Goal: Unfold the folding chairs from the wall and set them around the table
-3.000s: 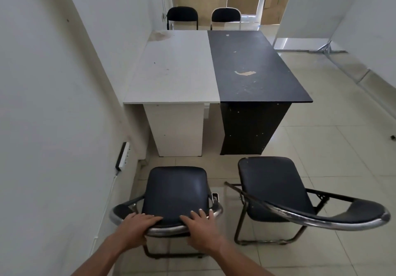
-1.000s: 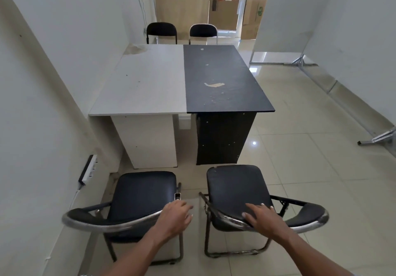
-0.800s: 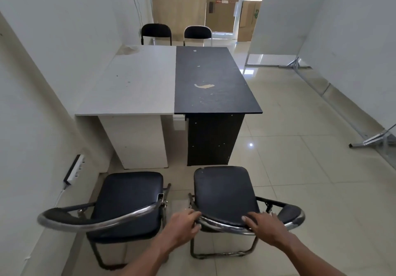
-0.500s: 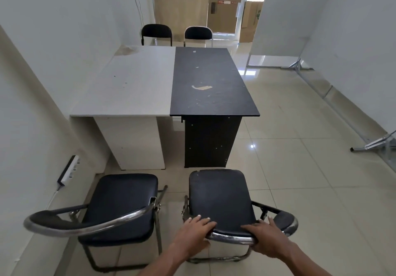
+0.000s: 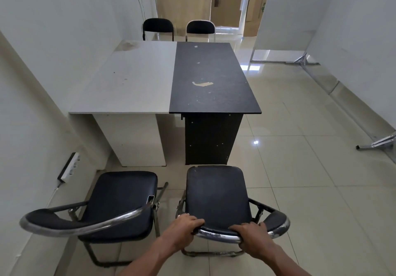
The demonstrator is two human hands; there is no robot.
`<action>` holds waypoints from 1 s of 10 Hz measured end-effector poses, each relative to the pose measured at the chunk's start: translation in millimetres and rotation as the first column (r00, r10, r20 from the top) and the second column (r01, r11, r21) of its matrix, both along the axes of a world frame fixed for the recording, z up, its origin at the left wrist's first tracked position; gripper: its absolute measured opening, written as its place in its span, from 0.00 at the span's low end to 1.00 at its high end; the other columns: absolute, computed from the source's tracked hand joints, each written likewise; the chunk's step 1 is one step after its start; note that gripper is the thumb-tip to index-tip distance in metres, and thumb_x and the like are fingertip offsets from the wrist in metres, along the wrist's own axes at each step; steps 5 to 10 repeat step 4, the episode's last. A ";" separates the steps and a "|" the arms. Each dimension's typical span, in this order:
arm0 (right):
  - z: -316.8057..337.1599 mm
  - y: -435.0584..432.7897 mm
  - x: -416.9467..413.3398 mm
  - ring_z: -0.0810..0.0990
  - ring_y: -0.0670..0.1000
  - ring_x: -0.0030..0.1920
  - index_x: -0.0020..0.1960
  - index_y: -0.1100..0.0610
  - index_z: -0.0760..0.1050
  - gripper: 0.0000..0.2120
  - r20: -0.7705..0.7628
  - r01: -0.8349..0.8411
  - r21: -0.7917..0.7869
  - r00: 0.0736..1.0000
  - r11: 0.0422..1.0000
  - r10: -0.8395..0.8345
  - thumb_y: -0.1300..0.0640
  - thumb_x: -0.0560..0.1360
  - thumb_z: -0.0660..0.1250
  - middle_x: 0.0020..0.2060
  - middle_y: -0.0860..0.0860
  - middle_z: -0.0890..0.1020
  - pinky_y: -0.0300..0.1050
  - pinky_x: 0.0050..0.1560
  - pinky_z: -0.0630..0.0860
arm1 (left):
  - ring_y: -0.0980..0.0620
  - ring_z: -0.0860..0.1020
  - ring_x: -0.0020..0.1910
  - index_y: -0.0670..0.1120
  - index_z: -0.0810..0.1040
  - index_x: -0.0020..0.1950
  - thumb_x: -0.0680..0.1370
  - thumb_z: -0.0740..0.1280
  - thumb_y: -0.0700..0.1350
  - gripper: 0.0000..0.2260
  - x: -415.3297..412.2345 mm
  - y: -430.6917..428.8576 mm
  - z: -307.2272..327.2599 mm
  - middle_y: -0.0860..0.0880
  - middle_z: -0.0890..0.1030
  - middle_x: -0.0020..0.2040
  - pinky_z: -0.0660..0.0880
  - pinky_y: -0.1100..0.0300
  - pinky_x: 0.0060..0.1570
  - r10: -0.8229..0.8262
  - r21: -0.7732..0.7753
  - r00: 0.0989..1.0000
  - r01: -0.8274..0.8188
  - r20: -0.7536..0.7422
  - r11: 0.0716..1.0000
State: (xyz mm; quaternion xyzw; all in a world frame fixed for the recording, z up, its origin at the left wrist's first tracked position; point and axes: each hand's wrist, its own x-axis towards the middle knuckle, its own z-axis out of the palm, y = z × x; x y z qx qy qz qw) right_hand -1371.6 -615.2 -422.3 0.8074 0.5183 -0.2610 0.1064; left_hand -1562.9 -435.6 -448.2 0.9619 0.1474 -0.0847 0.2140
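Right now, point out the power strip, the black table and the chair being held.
power strip [image 5: 69,166], head view, middle of its casing.
black table [image 5: 214,65], head view, bare top.
held chair [image 5: 216,194], head view, seat.

Soft, even light fills the room, fairly bright, with a cool grey cast on the left wall [image 5: 32,72]. The strongest source is the doorway [image 5: 255,1] at the far end, washed out to a pale glow. The glossy floor [image 5: 310,179] mirrors it in white patches near the far right corner of the bench [image 5: 214,104] and carries one small hard glint beside the dark base. Shadows are faint and diffuse, deepest under the bench and beneath the left-hand chair [image 5: 120,200]. The chrome rail of the right-hand chair [image 5: 216,200] shows thin highlights. Wide-angle bending bows walls and tile lines toward the edges. The left hand [image 5: 184,226] and right hand [image 5: 255,237] look sharp, without motion smear; the doorway is softer
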 end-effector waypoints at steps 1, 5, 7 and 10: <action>3.4 1.7 3.6 0.76 0.55 0.61 0.67 0.38 0.69 0.25 -0.050 -0.043 -0.012 0.998 0.999 0.043 0.53 0.71 0.63 0.59 0.47 0.80 0.52 0.58 0.67 | 0.46 0.76 0.53 0.48 0.77 0.60 0.77 0.62 0.37 0.14 1.0 -2.7 7.8 0.47 0.81 0.53 0.73 0.55 0.53 0.020 -0.002 1.000 -0.020 -0.019 1.000; 22.3 13.8 61.7 0.75 0.46 0.64 0.70 0.38 0.68 0.39 -0.508 -0.069 -0.132 0.862 0.989 -0.008 0.23 0.63 0.65 0.65 0.42 0.77 0.41 0.63 0.70 | 0.47 0.77 0.56 0.48 0.77 0.62 0.64 0.71 0.72 0.36 74.0 10.6 66.7 0.51 0.77 0.57 0.75 0.52 0.58 -0.030 -0.295 0.724 -0.242 -0.689 0.924; 22.3 13.8 61.7 0.75 0.46 0.64 0.70 0.38 0.68 0.39 -0.508 -0.069 -0.132 0.862 0.989 -0.008 0.23 0.63 0.65 0.65 0.42 0.77 0.41 0.63 0.70 | 0.47 0.77 0.56 0.48 0.77 0.62 0.64 0.71 0.72 0.36 74.0 10.6 66.7 0.51 0.77 0.57 0.75 0.52 0.58 -0.030 -0.295 0.724 -0.242 -0.689 0.924; 22.3 13.8 61.7 0.75 0.46 0.64 0.70 0.38 0.68 0.39 -0.508 -0.069 -0.132 0.862 0.989 -0.008 0.23 0.63 0.65 0.65 0.42 0.77 0.41 0.63 0.70 | 0.47 0.77 0.56 0.48 0.77 0.62 0.64 0.71 0.72 0.36 74.0 10.6 66.7 0.51 0.77 0.57 0.75 0.52 0.58 -0.030 -0.295 0.724 -0.242 -0.689 0.924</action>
